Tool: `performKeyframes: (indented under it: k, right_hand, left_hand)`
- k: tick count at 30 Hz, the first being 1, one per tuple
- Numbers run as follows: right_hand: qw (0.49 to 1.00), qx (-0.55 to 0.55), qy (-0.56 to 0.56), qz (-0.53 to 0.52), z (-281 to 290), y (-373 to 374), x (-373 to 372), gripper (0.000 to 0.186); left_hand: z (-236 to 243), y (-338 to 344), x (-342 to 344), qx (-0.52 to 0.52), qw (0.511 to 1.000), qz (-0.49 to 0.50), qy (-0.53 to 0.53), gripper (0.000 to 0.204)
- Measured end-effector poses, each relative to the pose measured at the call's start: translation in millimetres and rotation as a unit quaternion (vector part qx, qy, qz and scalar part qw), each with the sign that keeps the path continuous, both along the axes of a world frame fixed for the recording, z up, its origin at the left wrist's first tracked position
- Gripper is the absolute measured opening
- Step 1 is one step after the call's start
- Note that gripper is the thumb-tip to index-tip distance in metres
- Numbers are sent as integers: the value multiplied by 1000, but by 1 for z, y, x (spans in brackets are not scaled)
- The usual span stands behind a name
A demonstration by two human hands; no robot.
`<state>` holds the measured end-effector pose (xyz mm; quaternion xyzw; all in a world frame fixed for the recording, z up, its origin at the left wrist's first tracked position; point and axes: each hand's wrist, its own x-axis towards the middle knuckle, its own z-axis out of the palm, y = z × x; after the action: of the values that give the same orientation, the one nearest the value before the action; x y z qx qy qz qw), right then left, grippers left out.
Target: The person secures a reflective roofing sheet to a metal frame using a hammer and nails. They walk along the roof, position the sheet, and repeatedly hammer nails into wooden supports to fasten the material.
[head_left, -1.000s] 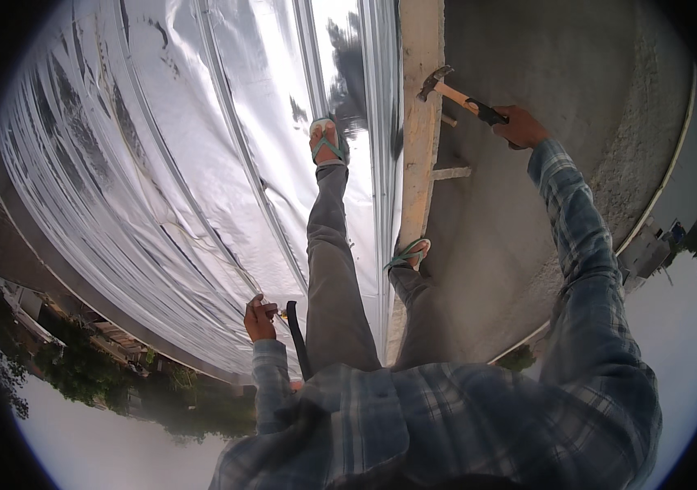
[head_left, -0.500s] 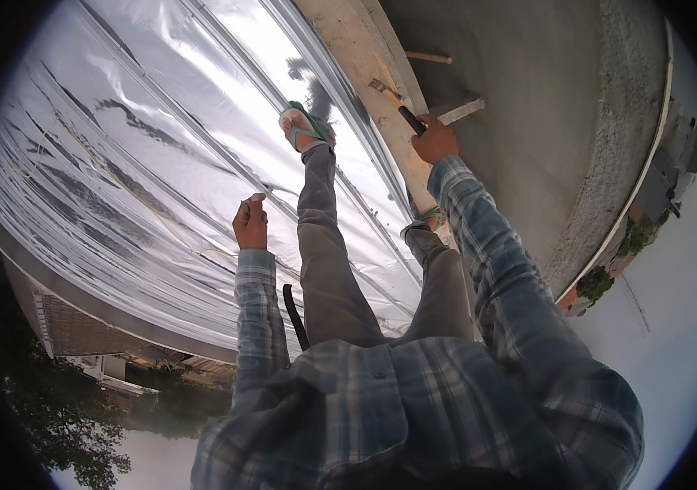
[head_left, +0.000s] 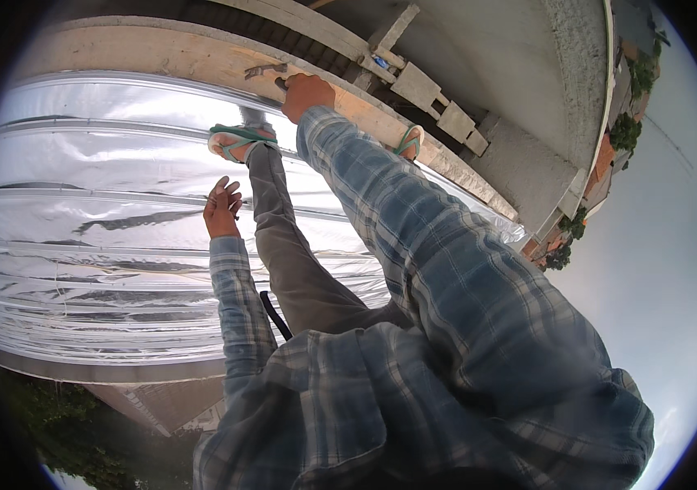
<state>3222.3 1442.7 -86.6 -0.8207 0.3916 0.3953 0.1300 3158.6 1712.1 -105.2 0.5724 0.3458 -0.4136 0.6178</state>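
My right hand (head_left: 309, 94) is closed round the dark grip of a hammer (head_left: 265, 71). The hammer's metal head is over the tan ledge (head_left: 152, 51), and most of its handle is hidden by the hand. Lower and to the left, my left hand (head_left: 222, 208) hangs above the shiny foil sheeting (head_left: 111, 163) with its fingers partly curled. Something small and dark shows by those fingers, too small to name. One sandalled foot (head_left: 238, 144) rests on the foil near the ledge. My other foot (head_left: 409, 143) is on the ledge, farther right.
Raised metal ribs (head_left: 103, 126) cross the foil. Beyond the ledge lie a lower gap with concrete blocks (head_left: 416, 86) and a grey concrete wall (head_left: 520, 73). A grey edge (head_left: 103, 371) bounds the foil at lower left, with trees and a tiled roof (head_left: 169, 404) below it.
The view has swung round, so the ledge now crosses the top. My right hand and the hammer have moved left along the ledge. My left hand's fingers have loosened from a tighter pinch.
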Motion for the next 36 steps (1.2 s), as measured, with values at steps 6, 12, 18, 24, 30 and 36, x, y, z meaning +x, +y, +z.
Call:
performKeyframes:
  k: [6, 12, 18, 24, 30, 36]
  right_hand:
    - [999, 30, -37, 12, 13, -15, -3, 32]
    - [998, 42, -35, 40, 15, -14, 3, 30]
    - [998, 37, -35, 31, 11, -7, 4, 30]
    - [999, 19, -14, 38, -1, -22, 8, 42]
    - [996, 58, -23, 69, 10, -18, 8, 42]
    - [994, 74, -40, 68, 0, -16, -7, 49]
  left_hand:
    - [-18, -18, 13, -56, 997, -55, -17, 26]
    - [-23, -31, 13, -20, 998, -58, 21, 29]
    - [-42, -29, -5, -36, 999, 20, 27, 23]
    - [-44, -61, 27, 14, 996, -83, 38, 23]
    - [-53, -58, 68, -33, 998, -45, -15, 22]
    - [-95, -75, 84, -58, 998, 12, -27, 33]
